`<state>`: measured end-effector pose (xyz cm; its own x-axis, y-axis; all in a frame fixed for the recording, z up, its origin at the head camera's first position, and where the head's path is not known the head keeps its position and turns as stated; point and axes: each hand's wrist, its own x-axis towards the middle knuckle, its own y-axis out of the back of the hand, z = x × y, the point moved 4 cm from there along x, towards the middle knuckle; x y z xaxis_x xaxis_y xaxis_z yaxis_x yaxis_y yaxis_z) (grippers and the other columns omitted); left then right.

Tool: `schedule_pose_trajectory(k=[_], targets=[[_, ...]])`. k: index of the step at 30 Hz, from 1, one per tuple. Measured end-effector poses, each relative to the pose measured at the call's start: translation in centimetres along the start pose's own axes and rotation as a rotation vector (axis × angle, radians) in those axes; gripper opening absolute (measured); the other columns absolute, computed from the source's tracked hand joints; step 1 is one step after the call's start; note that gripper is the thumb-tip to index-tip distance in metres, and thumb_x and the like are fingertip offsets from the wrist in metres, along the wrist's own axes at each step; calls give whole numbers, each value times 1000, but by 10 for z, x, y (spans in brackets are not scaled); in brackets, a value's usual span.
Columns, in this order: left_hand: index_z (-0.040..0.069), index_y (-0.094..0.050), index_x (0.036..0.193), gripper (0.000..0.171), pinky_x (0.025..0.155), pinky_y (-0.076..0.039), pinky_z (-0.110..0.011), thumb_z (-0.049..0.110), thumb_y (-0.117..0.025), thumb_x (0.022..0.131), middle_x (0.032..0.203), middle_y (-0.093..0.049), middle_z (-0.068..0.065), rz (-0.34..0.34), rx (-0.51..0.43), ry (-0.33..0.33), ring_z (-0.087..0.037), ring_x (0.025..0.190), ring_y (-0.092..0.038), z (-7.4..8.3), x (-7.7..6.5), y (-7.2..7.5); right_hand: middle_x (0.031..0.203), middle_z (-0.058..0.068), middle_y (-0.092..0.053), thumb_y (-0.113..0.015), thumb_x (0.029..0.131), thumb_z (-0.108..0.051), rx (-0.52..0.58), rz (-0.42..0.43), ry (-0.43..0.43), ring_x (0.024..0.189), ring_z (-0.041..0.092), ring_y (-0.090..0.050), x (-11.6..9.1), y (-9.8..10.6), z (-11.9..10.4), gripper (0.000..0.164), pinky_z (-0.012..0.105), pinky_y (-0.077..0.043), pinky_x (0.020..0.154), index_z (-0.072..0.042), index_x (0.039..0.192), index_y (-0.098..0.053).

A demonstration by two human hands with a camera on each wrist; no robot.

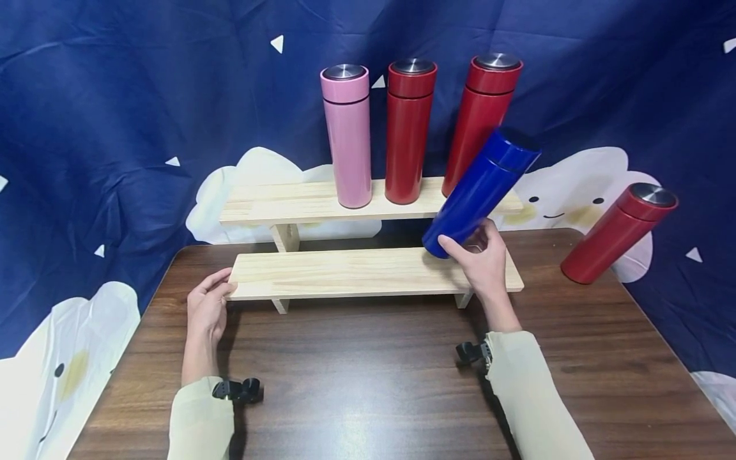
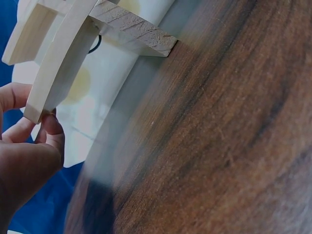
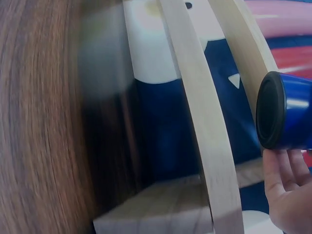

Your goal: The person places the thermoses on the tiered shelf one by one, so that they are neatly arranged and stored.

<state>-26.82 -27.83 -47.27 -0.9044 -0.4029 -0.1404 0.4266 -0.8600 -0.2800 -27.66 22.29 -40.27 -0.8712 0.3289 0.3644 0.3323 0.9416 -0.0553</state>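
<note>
My right hand [image 1: 487,268] grips a blue thermos bottle [image 1: 480,191] near its base and holds it tilted, top leaning right, over the right part of the front board. The right wrist view shows the bottle's dark round base [image 3: 271,111] above the board's level, with fingers [image 3: 285,170] beneath its side. At the other end, my left hand [image 1: 207,305] pinches the left edge of the lower step [image 1: 356,275] of a light wooden two-step rack. In the left wrist view, thumb and fingers [image 2: 52,130] close round the board's corner [image 2: 36,109].
On the upper step [image 1: 270,203] stand a pink thermos [image 1: 351,147], a red thermos [image 1: 409,140] and another red thermos [image 1: 483,108], partly behind the blue one. A third red thermos [image 1: 615,236] stands on the brown table [image 1: 368,370] at right. A blue cloth [image 1: 144,96] hangs behind.
</note>
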Motion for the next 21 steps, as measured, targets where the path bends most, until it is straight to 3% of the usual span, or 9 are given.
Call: schedule_pose_trajectory(k=[21], targets=[[0,-74,103,33,71,-52,-18,-22,-56,85,88,-67,-2,-9,-44,-7,-13,84,-61,-1,3,2,107,5,-65,-85,77,-3,-29,-110,-20,92,17,-62,-13,-40,3,61,23,-55,78,-1,132,-58]])
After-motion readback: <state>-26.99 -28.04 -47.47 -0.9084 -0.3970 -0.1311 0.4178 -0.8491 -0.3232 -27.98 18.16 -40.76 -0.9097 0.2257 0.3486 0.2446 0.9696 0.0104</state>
